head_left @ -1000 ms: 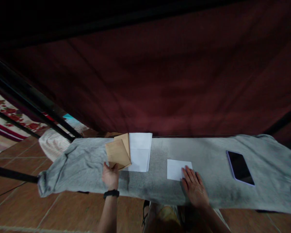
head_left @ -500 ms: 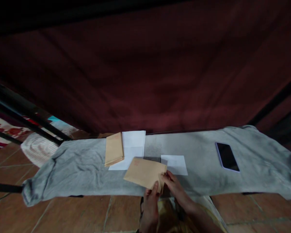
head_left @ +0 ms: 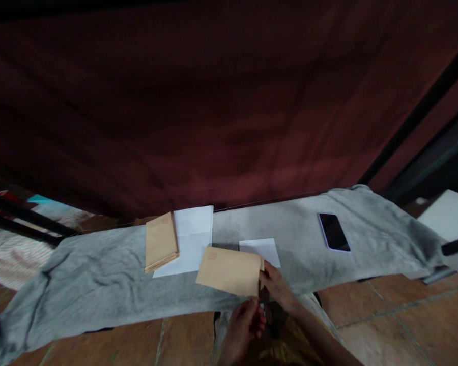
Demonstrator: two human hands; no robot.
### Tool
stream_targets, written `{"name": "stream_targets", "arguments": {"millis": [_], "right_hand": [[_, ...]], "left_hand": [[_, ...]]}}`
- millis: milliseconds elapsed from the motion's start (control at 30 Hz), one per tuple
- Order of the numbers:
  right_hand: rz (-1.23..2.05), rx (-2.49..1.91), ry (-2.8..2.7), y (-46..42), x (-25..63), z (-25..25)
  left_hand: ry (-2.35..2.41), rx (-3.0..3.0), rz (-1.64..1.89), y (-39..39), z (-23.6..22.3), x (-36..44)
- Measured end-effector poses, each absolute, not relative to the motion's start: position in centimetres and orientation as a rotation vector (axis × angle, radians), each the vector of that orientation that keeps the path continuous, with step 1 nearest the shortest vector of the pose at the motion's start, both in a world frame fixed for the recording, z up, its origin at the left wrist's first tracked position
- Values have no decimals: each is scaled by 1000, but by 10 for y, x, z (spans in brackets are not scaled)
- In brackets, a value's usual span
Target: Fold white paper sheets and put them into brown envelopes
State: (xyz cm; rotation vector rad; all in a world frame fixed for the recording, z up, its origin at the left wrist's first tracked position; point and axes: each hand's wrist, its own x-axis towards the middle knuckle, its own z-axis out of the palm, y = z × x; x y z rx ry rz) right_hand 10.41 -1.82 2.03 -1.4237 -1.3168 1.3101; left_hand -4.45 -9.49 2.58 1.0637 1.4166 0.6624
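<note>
A brown paper envelope [head_left: 229, 271] with faint red print in one corner lies slanted above the grey cloth. My right hand [head_left: 278, 288] grips its right edge, thumb and fingers closed at the flap end. Just below the envelope's lower right corner is my left hand [head_left: 244, 323], fingers curled in and thumb tip close to that corner. Whatever the left fingers pinch is too small and dim to make out. Partly behind the envelope and right fingers rests a small white paper [head_left: 260, 247]. To the left, a stack of brown envelopes [head_left: 161, 241] overlaps larger white sheets [head_left: 194, 229].
A phone in a lilac case [head_left: 334, 232] lies on the right of the grey cloth [head_left: 110, 284], which covers a long narrow surface. Dark red fabric [head_left: 229, 112] hangs behind it, with dark bars [head_left: 420, 112] at the sides. Tiled floor [head_left: 187, 338] shows in front.
The view has shifted right and tilted. My left hand has slid down off the envelope's face to below its lower corner, while my right hand keeps its hold at the right edge.
</note>
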Motion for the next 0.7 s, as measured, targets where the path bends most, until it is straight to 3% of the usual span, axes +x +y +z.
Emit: {"name": "stream_targets", "arguments": {"millis": [133,267,533,700], "right_hand": [[1223,-1362,-1479,-16,120,25],[1366,-1198,-1536,-15,136,39],[1536,-1193,-1507,-9,170,36],[1226,-1367,-1427,-8,168,20]], "left_hand": [[1587,1886,700,-83,45,-50],[1566,2490,427,-50,55,-65],[1381,2678,236,-18,62,-76],[1430,2690,298,-19,59,-69]]}}
